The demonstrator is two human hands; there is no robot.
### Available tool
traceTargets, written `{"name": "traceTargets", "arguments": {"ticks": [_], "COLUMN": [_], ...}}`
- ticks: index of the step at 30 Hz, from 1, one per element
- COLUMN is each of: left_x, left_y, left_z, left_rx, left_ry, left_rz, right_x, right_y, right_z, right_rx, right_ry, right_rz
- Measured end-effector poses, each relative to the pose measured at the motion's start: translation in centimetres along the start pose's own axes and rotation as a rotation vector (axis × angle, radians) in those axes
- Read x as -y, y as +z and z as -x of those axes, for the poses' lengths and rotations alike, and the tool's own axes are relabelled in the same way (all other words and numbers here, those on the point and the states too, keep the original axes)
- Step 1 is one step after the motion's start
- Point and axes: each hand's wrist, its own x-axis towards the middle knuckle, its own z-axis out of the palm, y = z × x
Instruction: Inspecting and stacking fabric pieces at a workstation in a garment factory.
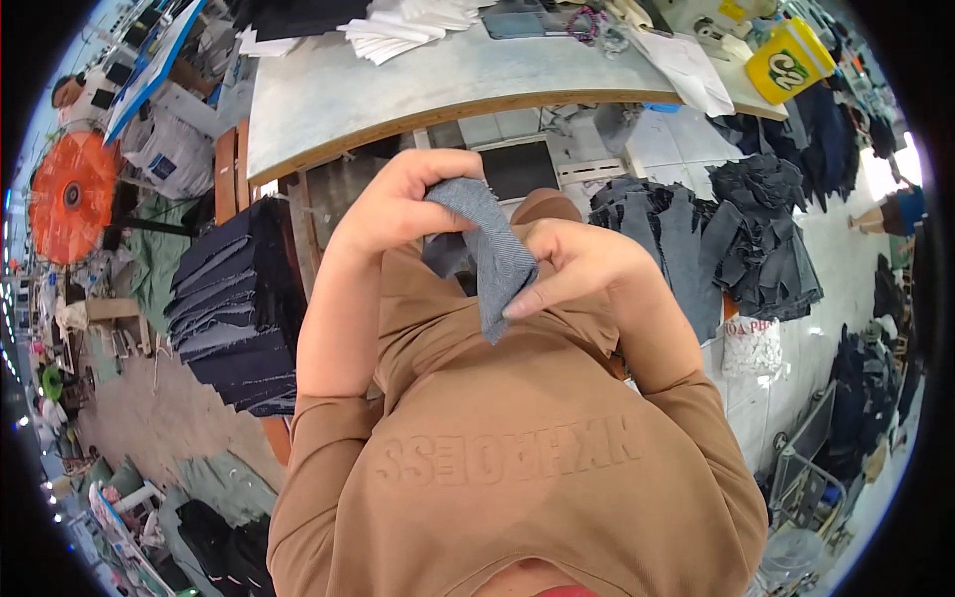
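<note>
A small piece of grey-blue denim (487, 244) hangs folded between my two hands, above my lap. At its upper left end my left hand (410, 199) grips it, with the fingers curled over and the thumb along the edge. My right hand (582, 261) pinches the lower right edge of the cloth between thumb and fingers. Part of the denim's underside shows darker below my left hand. Some fingers of the right hand are hidden behind the cloth.
Ahead lies a pale worktable (477, 75) with white cloth pieces (393, 35) and a yellow bucket (789, 62). Dark denim stacks (234, 308) stand at my left; more denim bundles (761, 234) are at my right. An orange fan (72, 194) stands far left, a metal trolley (806, 458) lower right.
</note>
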Motion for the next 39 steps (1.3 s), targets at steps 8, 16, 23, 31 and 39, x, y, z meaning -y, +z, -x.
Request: {"name": "traceTargets", "arguments": {"ticks": [8, 16, 23, 31, 39], "left_x": [-1.4, -0.8, 0.6, 1.3, 0.1], "left_y": [-1.3, -1.3, 1.2, 10.0, 11.2], "left_z": [0.4, 1.0, 1.7, 1.7, 4.1], "left_rx": [0.047, -0.031, -0.389, -0.538, -0.441], "left_ry": [0.037, 0.040, 0.119, 0.330, 0.488], "left_rz": [-0.044, -0.154, -0.190, -0.605, -0.744], "right_x": [1.4, 1.7, 3.7, 0.5, -1.6], "right_y": [0.9, 1.1, 0.3, -3.8, -3.1], "right_z": [-1.1, -1.1, 0.0, -2.5, -3.4], "right_rx": [0.050, -0.025, -0.634, -1.333, -1.293], "right_ry": [-0.007, -0.096, -0.186, -0.555, -0.469], "right_rz": [0.283, 0.489, 0.948, 1.176, 1.060]}}
